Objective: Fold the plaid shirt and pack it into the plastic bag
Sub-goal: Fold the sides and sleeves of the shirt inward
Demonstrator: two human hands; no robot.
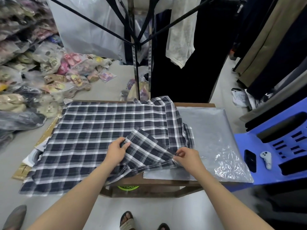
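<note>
- your left hand [116,151] pinches the hem of the short sleeve [146,146] between thumb and curled fingers. your right hand [187,156] pinches the cloth where that sleeve meets the shirt's side, so both hands are closed on fabric.
- the navy, grey and white plaid cotton shirt [103,130] lies spread flat over the brown wooden counter [157,181]. its left part spills past the counter's edge and its right edge overlaps the bag.
- holding the sleeve at both ends looks deliberate – it lets you lay the sleeve across the body with a straight crease. judging by that, the folding has only begun and the packing is not yet started.
- the flat, greyish clear plastic bag [211,138] sits on the right side of the counter, touching the shirt. it is probably kept there so the folded shirt has a short way to go.
- the bag's left margin is tucked under the shirt, and i cannot tell which end is its mouth.
- the collar is bunched at the far edge, the other sleeve is not visible, and whether the buttons face up or down is hard to say.
- a green round thing [127,187] under the counter shows only a sliver – what it is cannot be made out.
- the blue plastic chair [245,143] on your right carries a black phone [250,160] and a small white controller [266,159], well apart from the work.
</note>
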